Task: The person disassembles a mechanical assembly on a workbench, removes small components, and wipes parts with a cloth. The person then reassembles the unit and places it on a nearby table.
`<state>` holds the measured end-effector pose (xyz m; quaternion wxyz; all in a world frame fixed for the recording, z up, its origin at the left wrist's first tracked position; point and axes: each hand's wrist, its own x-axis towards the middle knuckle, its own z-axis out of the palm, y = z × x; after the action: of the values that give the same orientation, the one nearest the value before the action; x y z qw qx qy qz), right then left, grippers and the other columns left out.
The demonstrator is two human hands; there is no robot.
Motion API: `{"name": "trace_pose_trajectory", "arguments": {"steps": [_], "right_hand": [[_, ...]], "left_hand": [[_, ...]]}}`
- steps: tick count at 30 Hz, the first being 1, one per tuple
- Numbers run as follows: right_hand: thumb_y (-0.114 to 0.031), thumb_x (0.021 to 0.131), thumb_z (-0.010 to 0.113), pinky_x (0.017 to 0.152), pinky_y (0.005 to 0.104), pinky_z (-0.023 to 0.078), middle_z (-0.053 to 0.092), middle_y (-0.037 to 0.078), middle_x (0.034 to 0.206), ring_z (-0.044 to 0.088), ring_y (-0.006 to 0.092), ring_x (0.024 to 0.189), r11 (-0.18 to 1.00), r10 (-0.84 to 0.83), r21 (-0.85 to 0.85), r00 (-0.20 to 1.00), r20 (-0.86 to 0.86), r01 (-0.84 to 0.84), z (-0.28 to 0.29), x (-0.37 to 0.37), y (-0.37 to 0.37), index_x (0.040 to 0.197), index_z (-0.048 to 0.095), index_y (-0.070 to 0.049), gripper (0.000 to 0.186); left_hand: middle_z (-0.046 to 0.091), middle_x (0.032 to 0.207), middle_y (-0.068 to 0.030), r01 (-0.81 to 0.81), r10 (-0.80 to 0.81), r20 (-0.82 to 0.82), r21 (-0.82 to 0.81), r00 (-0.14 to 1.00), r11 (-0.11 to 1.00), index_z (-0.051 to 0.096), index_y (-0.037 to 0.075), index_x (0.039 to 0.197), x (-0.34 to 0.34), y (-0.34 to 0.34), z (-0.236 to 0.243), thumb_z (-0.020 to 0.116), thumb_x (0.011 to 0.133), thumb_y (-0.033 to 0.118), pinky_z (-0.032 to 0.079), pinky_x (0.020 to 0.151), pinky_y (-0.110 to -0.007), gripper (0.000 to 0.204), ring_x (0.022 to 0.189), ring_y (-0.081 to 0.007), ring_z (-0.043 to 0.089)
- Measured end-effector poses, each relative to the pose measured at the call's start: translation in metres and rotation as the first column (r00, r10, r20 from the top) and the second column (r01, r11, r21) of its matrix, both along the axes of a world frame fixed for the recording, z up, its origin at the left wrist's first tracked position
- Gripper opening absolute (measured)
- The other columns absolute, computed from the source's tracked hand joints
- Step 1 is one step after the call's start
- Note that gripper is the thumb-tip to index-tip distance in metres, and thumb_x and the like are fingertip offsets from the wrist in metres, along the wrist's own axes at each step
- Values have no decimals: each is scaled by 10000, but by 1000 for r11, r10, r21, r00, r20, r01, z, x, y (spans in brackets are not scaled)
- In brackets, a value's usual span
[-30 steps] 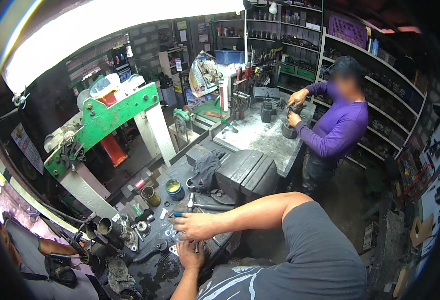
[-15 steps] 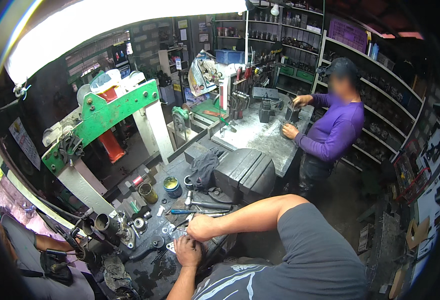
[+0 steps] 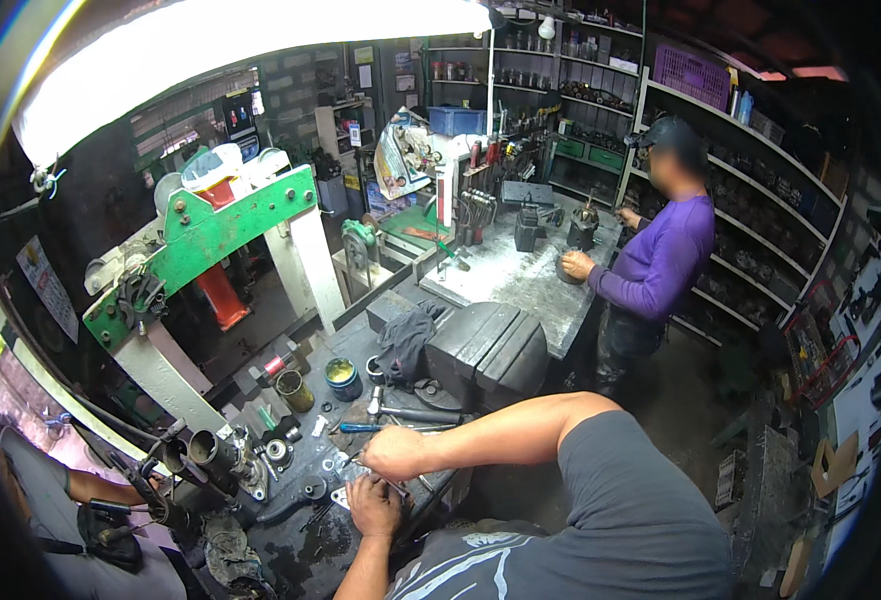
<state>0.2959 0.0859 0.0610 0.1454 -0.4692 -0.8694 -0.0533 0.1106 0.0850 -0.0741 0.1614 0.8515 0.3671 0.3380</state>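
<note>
My left hand [image 3: 376,507] rests at the front edge of the dark workbench, fingers curled over a small light metal plate [image 3: 340,497] with holes; most of the plate is covered. Just beyond it, my right hand [image 3: 393,455] is closed with knuckles up. A thin metal end shows by its fingers, but what it grips is mostly hidden. Beyond the right hand lie a blue-handled tool [image 3: 361,428] and a hammer [image 3: 411,412]. To the left of my hands are a dark round part [image 3: 314,487] and a ring-shaped metal part [image 3: 279,450].
A big vise [image 3: 491,350] stands beyond my right forearm, next to a dark rag [image 3: 407,338]. Grease fills an open can [image 3: 343,378]; another can [image 3: 294,390] stands beside it. A co-worker in purple [image 3: 661,250] is at the far bench, another person [image 3: 91,500] at lower left.
My right hand has shifted slightly left, while my left hand stays nearly in place. At the far bench, the co-worker's one hand has come away from the upright dark part.
</note>
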Motion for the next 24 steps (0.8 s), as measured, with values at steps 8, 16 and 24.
{"name": "trace_pose_trajectory", "arguments": {"steps": [8,16,24], "right_hand": [[-260,845,741,750,528,626,796,210,864,807,380,863,884,-140,-417,971,194,211,5,-4,-6,827,790,-52,214],[-304,887,742,1133,496,478,718,107,1338,777,312,1065,824,535,48,804,259,-564,24,22,17,1008,816,-117,234],[-300,865,736,884,532,623,815,213,966,806,388,953,801,-165,-554,973,162,228,5,-14,7,914,829,-42,278]], "left_hand": [[732,1112,-71,-7,7,-79,2,997,1000,811,121,991,0,-1,3,762,899,282,371,1245,-623,192,1268,-335,635],[736,1106,-84,6,-8,-57,-39,998,999,808,110,1019,-1,-2,4,759,909,291,363,1259,-599,217,1261,-327,631],[730,1165,-78,-16,16,-88,2,996,1000,808,118,1040,1,2,-6,770,900,291,366,1255,-607,226,1286,-311,627]]}}
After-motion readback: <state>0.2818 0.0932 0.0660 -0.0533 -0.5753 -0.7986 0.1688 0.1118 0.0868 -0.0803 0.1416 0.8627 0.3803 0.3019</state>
